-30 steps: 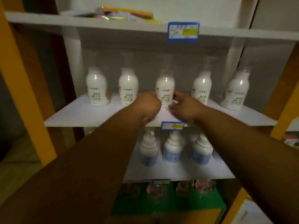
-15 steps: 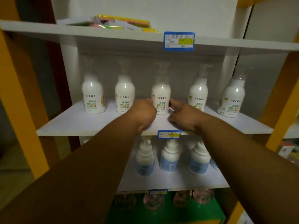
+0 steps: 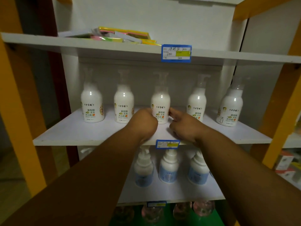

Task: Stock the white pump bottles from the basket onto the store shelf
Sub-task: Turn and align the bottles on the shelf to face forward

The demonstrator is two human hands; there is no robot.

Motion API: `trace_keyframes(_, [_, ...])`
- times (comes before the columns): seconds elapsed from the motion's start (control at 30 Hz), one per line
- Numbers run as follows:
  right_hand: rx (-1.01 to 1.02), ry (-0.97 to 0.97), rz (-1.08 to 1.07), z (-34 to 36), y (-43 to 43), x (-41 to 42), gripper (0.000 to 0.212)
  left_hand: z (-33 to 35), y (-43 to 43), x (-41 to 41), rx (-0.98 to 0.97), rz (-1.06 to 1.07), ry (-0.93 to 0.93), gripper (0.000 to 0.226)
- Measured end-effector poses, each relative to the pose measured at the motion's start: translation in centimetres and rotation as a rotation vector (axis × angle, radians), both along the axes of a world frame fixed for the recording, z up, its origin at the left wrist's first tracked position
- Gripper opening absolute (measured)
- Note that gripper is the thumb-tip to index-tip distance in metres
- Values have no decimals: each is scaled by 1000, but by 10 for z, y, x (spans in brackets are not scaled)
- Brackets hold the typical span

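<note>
Head view: five white pump bottles stand upright in a row on the middle shelf (image 3: 68, 132), long axes vertical, pumps up, labels facing out. Left hand (image 3: 143, 122) and right hand (image 3: 182, 126) flank the middle bottle (image 3: 160, 106), fingertips touching its lower sides; whether they actually clasp it I cannot tell. A blue price tag (image 3: 167, 144) sits just below on the shelf edge.
</note>
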State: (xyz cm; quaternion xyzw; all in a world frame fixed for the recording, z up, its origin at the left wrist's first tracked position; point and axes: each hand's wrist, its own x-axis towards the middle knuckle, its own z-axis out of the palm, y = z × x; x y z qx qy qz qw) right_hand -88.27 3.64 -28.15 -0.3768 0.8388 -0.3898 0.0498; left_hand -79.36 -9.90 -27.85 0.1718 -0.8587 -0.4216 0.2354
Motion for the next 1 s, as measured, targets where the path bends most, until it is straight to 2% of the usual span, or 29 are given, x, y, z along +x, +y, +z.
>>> trace_keyframes(0.1, [-81, -9, -28, -2, 1, -2, 47, 1, 2, 1, -61, 81, 27, 21])
trace_keyframes(0.13, [-145, 7, -59, -4, 3, -2, 47, 2, 2, 2, -74, 107, 46, 20])
trace_keyframes(0.2, [-353, 31, -178, -6, 7, 0, 47, 2, 5, 7, -51, 137, 109, 29])
trace_keyframes(0.3, [-673, 63, -316, -11, 18, 8, 24, 1, 17, 17, 72, 134, 277, 44])
trace_keyframes(0.37, [-742, 113, -367, -13, 28, 5, 18, -1, 27, 27, 88, 119, 411, 42])
trace_keyframes(0.47, [-687, 170, -411, -6, 48, -12, 17, -5, 40, 33, 34, 37, 556, 40])
trace_keyframes(0.63, [-459, 330, -412, -9, 60, -34, 21, 5, 79, 5, -138, -240, 333, 55])
trace_keyframes(0.73, [-447, 328, -406, -14, 57, -40, 26, 16, 93, -20, -83, -227, 220, 46])
trace_keyframes(0.83, [-426, 234, -427, -10, 59, -46, 35, 15, 93, -37, -30, -158, 111, 40])
trace_keyframes(1.0, [-357, 205, -440, -8, 60, -49, 48, 11, 95, -53, -62, -188, -38, 37])
